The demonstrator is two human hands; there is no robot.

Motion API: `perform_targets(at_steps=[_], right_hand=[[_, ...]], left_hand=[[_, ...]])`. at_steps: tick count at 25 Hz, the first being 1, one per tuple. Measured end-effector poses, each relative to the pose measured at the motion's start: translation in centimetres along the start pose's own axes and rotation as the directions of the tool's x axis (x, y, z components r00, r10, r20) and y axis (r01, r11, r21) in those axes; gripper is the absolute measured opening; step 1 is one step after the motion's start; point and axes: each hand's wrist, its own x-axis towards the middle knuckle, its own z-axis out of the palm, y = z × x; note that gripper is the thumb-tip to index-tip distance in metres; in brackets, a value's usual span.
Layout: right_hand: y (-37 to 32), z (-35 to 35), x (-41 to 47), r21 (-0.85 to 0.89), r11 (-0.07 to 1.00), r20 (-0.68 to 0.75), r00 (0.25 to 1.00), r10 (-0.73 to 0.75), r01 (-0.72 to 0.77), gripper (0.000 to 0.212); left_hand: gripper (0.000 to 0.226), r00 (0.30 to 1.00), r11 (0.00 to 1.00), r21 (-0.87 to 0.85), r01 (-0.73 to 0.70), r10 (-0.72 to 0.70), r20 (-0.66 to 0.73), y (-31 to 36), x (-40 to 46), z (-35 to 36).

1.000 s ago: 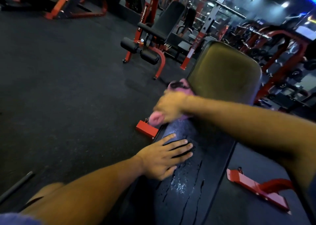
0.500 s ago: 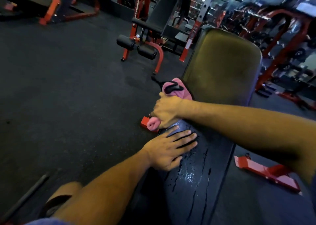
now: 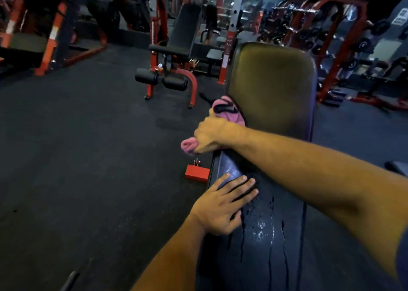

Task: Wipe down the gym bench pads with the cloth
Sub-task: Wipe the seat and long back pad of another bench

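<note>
The black bench pad (image 3: 262,242) runs from the bottom of the view up to the raised back pad (image 3: 271,85). Its surface is cracked and wet with droplets. My right hand (image 3: 212,136) grips a bunched pink cloth (image 3: 227,111) at the far left edge of the seat pad, where it meets the back pad. One end of the cloth sticks out left of my fist. My left hand (image 3: 223,204) lies flat with straight fingers on the pad's left edge, nearer to me.
A red bench foot (image 3: 197,172) sits on the dark rubber floor just left of the pad. Another black-and-red bench (image 3: 174,69) stands farther back. Red racks and dumbbell stands (image 3: 344,47) line the right and far sides.
My right hand has carried the cloth slightly out past the pad's left edge. My left hand stays flat on the pad. The view has tilted up a little.
</note>
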Motion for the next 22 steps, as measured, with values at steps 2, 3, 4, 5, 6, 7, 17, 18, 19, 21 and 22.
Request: perform_targets(at_steps=[2, 3, 4, 5, 6, 7, 17, 18, 19, 21, 22], right_hand=[[0.7, -0.8, -0.9, 0.185, 0.982, -0.064, 0.997, 0.054, -0.041, 0.054], [0.9, -1.3, -1.5, 0.248, 0.967, -0.11, 0.991, 0.082, -0.052, 0.053], [0.8, -1.7, -2.5, 0.312, 0.948, -0.161, 0.979, 0.122, -0.067, 0.053], [0.4, -2.0, -4.2, 0.39, 0.918, -0.213, 0.963, 0.166, -0.072, 0.05], [-0.2, -2.3, -6.4, 0.457, 0.886, -0.277, 0.935, 0.222, -0.075, 0.047], [-0.4, -2.0, -9.0, 0.508, 0.856, -0.339, 0.892, 0.298, -0.094, 0.045], [-1.5, 13.6, -26.1, 0.865, 0.26, -0.075, 0.402, 0.912, -0.43, 0.067], [-2.2, 14.4, -25.1, 0.835, 0.308, -0.116, 0.401, 0.909, -0.455, 0.071], [-2.8, 15.2, -23.8, 0.793, 0.375, -0.16, 0.43, 0.888, -0.48, 0.075], [-3.7, 16.6, -20.4, 0.678, 0.493, -0.189, 0.518, 0.834, -0.545, 0.082], [-4.1, 17.2, -19.0, 0.639, 0.509, -0.17, 0.54, 0.824, -0.577, 0.086]], left_hand=[[0.075, 1.0, 0.999, 0.039, -0.019, 0.019, -0.005, -0.4, -0.2, 0.4], [0.076, 1.0, 0.997, 0.067, -0.026, 0.027, -0.008, -0.4, -0.2, 0.5], [0.077, 1.0, 0.996, 0.083, -0.029, 0.029, 0.0, -0.4, -0.1, 0.5], [0.077, 1.0, 0.996, 0.083, -0.025, 0.025, 0.0, -0.2, 0.0, 0.5], [0.077, 1.0, 0.997, 0.073, -0.014, 0.014, -0.005, -0.1, 0.0, 0.4], [0.076, 1.0, 0.998, 0.068, 0.0, 0.001, -0.007, -0.1, 0.1, 0.4], [0.068, 0.952, 0.929, 0.221, 0.298, -0.305, -0.003, 2.7, -0.2, 0.6], [0.069, 0.945, 0.924, 0.204, 0.325, -0.328, -0.017, 3.0, -0.3, 0.9], [0.069, 0.94, 0.922, 0.186, 0.339, -0.339, -0.034, 3.1, -0.5, 1.2], [0.067, 0.939, 0.923, 0.169, 0.345, -0.339, -0.064, 2.7, -0.6, 1.7], [0.066, 0.939, 0.925, 0.165, 0.342, -0.334, -0.075, 2.5, -0.6, 1.8]])
